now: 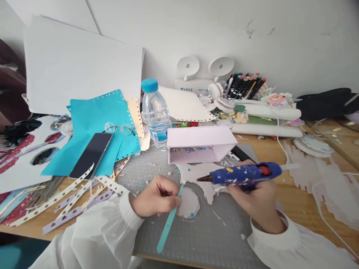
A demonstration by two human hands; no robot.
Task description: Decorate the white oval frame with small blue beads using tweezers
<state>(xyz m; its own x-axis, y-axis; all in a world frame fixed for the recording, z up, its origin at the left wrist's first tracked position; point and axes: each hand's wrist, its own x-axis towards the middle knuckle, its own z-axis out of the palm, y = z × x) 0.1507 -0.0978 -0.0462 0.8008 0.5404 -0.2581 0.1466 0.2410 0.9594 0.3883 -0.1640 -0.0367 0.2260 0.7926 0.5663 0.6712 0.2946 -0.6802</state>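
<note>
My left hand point(159, 198) pinches a flat teal strip point(166, 231) that slants down towards the mat's front edge. In my right hand point(256, 200) is a blue glue gun point(241, 175), its dark nozzle pointing left. Between the hands a white round disc point(189, 203) lies on the grey cutting mat point(213, 243), with small blue bits on its edge. Just behind it is an irregular white paper scrap point(196, 173). A pale pink open box point(200, 144) stands on its side behind the scrap.
A water bottle point(155, 112) stands left of the box. Further left are teal sheets point(84, 116), a phone point(92, 155), glasses point(119, 129) and patterned strips point(64, 209). Behind, at right, are marker pens point(246, 86) and white rolls point(269, 130); a white cord point(322, 209) crosses the table.
</note>
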